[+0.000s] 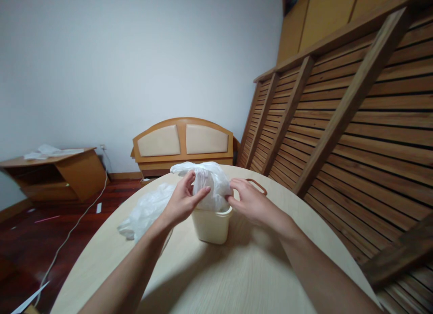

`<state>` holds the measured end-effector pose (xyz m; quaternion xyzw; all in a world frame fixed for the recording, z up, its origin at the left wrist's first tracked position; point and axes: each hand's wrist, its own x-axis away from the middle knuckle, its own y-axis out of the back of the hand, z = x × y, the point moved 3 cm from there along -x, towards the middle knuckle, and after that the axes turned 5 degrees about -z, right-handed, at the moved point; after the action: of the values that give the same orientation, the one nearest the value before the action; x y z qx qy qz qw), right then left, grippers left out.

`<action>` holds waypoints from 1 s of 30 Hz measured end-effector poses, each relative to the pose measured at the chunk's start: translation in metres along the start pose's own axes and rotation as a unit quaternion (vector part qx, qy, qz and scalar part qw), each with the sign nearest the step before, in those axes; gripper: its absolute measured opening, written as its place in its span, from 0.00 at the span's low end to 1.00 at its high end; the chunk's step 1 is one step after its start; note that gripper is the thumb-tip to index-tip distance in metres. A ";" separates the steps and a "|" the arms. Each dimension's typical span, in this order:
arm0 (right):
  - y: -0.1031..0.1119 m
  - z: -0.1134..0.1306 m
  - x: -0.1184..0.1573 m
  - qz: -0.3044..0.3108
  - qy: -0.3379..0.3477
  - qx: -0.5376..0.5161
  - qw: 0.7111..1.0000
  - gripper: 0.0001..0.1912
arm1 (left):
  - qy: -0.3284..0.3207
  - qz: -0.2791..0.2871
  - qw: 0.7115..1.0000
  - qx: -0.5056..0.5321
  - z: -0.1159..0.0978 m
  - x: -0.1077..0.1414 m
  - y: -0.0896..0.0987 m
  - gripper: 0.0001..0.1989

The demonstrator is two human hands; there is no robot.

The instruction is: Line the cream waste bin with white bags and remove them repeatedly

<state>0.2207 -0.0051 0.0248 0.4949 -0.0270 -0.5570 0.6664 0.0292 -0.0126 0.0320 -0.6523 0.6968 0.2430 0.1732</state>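
Observation:
A thin white plastic bag [211, 181] is bunched over the top of a small cream bin [211, 228], covering most of its opening. My left hand [184, 199] is at the bag's left side, fingers curled around it and thumb lying across its front. At the right, my right hand [248, 199] pinches the bag's edge between thumb and fingers beside the bin's rim. The bin stands upright on a round pale wooden table [264, 278]. Another crumpled white plastic bag [149, 210] lies on the table left of the bin, partly behind my left forearm.
A brown handle-like loop [257, 186] shows behind my right hand. Beyond the table stands a wooden headboard [182, 142]. Slatted wooden panels [338, 138] lean along the right. A low cabinet [64, 178] with white sheets on top is at left, near a cable [71, 233] on the floor.

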 end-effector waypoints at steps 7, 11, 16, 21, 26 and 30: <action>0.011 0.018 -0.005 -0.071 -0.042 -0.269 0.960 0.21 | -0.035 0.082 0.996 0.017 -0.011 0.008 -0.002 0.16; 0.019 0.007 -0.011 -0.123 -0.045 -0.289 0.948 0.09 | -0.006 -0.044 0.996 0.083 -0.014 0.006 0.005 0.22; 0.035 -0.015 -0.012 -0.200 -0.082 -0.308 0.927 0.14 | 0.030 -0.167 0.973 0.159 -0.028 0.004 0.019 0.27; 0.053 -0.010 -0.002 -0.128 -0.101 -0.364 0.917 0.20 | 0.063 -0.100 0.981 0.156 -0.050 0.009 0.024 0.25; 0.065 0.009 0.016 0.089 -0.099 -0.331 0.934 0.30 | 0.127 -0.003 0.983 0.132 -0.048 0.030 0.027 0.32; 0.071 0.033 0.030 0.150 -0.045 -0.157 0.975 0.17 | 0.100 0.105 0.988 0.045 -0.049 0.059 0.034 0.25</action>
<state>0.2637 -0.0563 0.0752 0.3489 -0.0433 -0.4694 0.8100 -0.0061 -0.0879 0.0434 -0.5882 0.7853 0.1619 0.1053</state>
